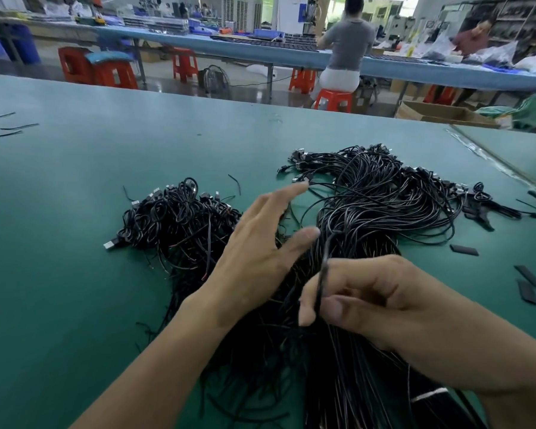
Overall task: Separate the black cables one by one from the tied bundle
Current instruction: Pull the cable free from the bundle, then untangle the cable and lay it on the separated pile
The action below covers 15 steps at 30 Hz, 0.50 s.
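Note:
A big bundle of black cables (372, 205) fans out across the green table (75, 212), its plug ends at the far side and its strands running toward me. My right hand (384, 311) pinches one black cable (324, 267) between thumb and fingers, lifted a little above the bundle. My left hand (260, 246) hovers flat over the cables with its fingers spread and holds nothing. A separate heap of loose black cables (180, 221) with USB plugs lies to the left of that hand.
Short black tube pieces (529, 280) lie scattered at the right. Loose wire bits (3, 128) rest at the far left edge. Beyond the table a person sits on a red stool (334, 99) at another bench. A cardboard box (440, 114) stands on the floor.

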{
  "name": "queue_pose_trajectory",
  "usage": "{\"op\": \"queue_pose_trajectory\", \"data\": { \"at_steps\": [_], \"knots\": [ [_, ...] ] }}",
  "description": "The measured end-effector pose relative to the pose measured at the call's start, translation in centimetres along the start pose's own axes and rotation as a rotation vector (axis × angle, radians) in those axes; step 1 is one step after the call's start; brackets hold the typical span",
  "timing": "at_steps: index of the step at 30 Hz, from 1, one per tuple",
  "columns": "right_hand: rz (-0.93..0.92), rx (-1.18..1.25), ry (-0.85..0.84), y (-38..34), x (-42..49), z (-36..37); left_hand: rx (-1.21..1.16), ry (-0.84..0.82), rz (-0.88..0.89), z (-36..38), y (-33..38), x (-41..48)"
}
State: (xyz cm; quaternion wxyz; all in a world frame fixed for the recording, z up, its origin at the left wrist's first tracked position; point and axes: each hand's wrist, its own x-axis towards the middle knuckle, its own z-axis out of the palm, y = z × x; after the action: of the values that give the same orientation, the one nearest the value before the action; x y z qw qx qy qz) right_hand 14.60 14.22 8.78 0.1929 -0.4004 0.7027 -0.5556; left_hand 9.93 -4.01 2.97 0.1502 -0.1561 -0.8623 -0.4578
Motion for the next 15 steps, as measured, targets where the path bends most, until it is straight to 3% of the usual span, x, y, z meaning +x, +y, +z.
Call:
{"op": "queue_pose_trajectory", "data": {
  "at_steps": [5, 8, 10, 12, 15],
  "knots": [
    [0.010, -0.077, -0.065, -1.1, 0.2, 1.0, 0.024, -0.343, 0.173, 0.4, 0.0, -0.1],
    [0.035, -0.079, -0.039, -1.9, 0.5, 1.8, -0.182, -0.165, 0.060, 1.4, 0.3, -0.2],
    [0.061, -0.056, 0.145, -1.5, 0.6, 1.4, -0.406, 0.057, -0.114, 1.2, 0.5, 0.1],
    [0.157, -0.115, 0.448, -0.1, 0.3, 0.3, -0.471, 0.261, -0.255, 0.1, 0.3, 0.6],
    [0.362, -0.406, 0.898, 2.1, -0.4, -1.9, -0.537, 0.243, -0.338, -1.5, 0.7, 0.8]
  ]
}}
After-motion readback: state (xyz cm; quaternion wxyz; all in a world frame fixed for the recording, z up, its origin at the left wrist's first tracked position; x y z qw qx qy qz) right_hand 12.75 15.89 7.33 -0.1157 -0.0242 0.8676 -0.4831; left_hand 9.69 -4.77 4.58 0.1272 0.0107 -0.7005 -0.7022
